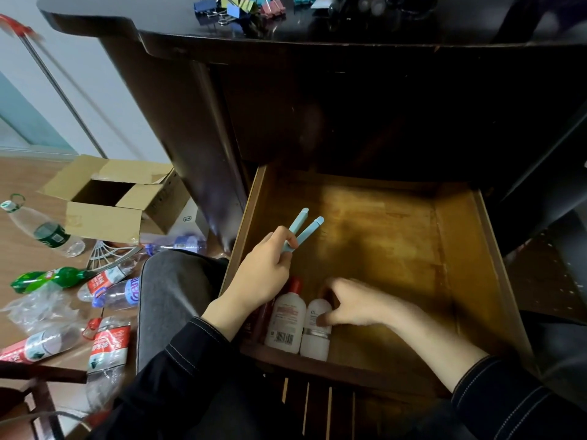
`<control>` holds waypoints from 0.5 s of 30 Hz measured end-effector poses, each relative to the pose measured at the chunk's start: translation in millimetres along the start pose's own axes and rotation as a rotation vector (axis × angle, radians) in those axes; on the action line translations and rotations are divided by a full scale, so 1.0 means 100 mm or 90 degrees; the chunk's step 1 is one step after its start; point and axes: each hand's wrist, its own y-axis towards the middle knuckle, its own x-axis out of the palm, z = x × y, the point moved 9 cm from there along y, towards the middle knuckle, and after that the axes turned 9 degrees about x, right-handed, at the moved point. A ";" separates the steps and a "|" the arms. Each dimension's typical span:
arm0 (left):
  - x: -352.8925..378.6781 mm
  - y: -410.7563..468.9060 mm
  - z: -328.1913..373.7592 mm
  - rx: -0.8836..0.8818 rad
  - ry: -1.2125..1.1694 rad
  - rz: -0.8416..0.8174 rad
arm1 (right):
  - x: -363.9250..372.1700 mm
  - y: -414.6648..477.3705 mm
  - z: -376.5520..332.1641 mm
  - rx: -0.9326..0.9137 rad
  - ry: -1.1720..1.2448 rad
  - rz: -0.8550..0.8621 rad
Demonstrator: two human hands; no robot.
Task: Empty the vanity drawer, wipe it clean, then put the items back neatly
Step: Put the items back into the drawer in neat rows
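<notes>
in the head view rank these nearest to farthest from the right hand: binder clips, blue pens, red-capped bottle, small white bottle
1. small white bottle, held by the right hand, near-left corner of the drawer
2. red-capped bottle, just left of it
3. blue pens, in the left hand
4. binder clips, on the vanity top

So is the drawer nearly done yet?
Partway, it seems. The drawer is mostly bare, with bottles lined up in its near left corner, so emptying looks done; wiping can't be judged. In hand: the left hand holds two blue sticks, the right hand grips the small white bottle. Left: perhaps the binder clips on the vanity top.
</notes>
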 end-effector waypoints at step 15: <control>-0.09 0.00 0.05 0.008 -0.060 0.057 | -0.06 0.07 -0.30 -0.112 0.009 0.058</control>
